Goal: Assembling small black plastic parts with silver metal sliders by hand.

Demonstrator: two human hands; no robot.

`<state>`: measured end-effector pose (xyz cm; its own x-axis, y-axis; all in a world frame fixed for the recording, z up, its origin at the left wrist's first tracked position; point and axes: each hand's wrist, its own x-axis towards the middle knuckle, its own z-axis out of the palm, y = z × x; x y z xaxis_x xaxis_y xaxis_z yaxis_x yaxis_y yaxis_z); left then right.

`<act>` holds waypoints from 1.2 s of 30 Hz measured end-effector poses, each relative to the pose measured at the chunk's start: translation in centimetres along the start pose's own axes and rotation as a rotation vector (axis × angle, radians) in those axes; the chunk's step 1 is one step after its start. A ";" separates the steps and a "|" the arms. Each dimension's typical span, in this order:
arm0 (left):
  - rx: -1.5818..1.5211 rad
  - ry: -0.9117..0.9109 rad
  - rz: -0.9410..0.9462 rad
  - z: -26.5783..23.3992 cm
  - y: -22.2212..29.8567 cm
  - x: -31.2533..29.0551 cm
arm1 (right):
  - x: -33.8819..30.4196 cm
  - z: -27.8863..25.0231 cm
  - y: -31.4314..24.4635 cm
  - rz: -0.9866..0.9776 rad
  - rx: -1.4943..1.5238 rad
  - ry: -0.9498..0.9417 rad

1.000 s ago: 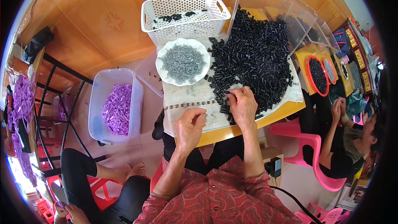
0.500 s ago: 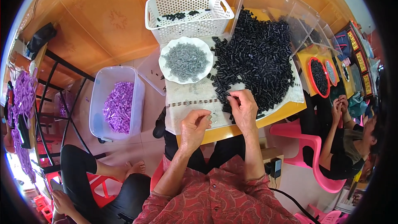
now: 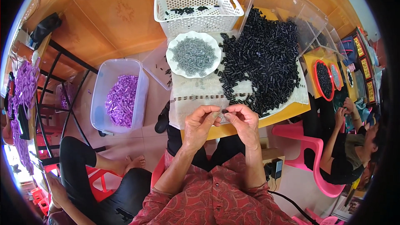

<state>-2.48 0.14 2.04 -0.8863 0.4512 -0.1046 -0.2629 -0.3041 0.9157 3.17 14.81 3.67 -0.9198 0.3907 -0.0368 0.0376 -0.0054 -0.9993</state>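
Note:
My left hand (image 3: 199, 127) and my right hand (image 3: 246, 125) meet fingertip to fingertip above the table's near edge. The right one pinches a small black tube-shaped piece (image 3: 225, 111). A small clear grey piece (image 3: 221, 115) is between the left fingertips, partly hidden. Beyond my hands, a heap of black pieces (image 3: 266, 62) spreads over the pale cloth (image 3: 181, 108). To its left stands a white scalloped plate (image 3: 170, 67) with a mound of clear grey pieces (image 3: 193, 56).
Behind the plate, a white perforated basket (image 3: 200, 26) holds some black pieces. A clear box (image 3: 310, 8) lies tipped at the heap. On the floor, a plastic bin (image 3: 142, 96) contains purple pieces. People sit on both sides; a pink chair (image 3: 318, 154) is at right.
My right hand has come from the heap's near edge toward me and left, bringing a black piece to my left hand. The left hand has shifted slightly right; the view has shifted too.

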 end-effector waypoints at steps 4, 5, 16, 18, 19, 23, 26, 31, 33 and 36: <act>-0.027 0.004 0.030 0.0 0.2 -0.3 | -0.4 0.4 -0.1 -0.008 -0.035 -0.012; -0.020 0.001 0.030 -0.1 0.2 -0.4 | -0.5 0.5 -0.2 -0.006 -0.043 -0.012; 0.083 -0.017 0.095 -0.3 0.2 -0.6 | -0.7 0.5 0.2 -0.131 -0.151 -0.019; 0.254 -0.039 0.163 -0.5 0.6 -0.5 | -0.6 0.5 0.0 -0.182 -0.212 -0.016; 0.254 -0.039 0.162 -0.5 0.9 -0.5 | -0.5 0.6 -0.1 -0.204 -0.229 -0.016; 0.373 -0.041 0.231 -0.7 1.1 -0.4 | -0.7 0.3 0.4 -0.141 -0.166 -0.029; 0.510 -0.051 0.309 -0.5 1.6 -0.3 | -1.0 0.1 0.9 -0.088 -0.104 0.000; 0.498 -0.043 0.260 -0.6 1.3 -0.4 | -1.2 0.1 0.6 -0.095 -0.070 -0.007; 0.259 -0.020 0.100 -0.5 1.0 -0.5 | -1.2 0.2 0.3 -0.104 -0.062 -0.016; 0.133 -0.029 0.037 -0.7 0.5 -0.5 | -1.4 0.3 0.2 -0.063 0.022 -0.027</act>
<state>-2.40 -0.79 2.24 -0.8826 0.4663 -0.0602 -0.1756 -0.2082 0.9622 4.33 14.05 3.50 -0.9302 0.3660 0.0267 -0.0296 -0.0022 -0.9996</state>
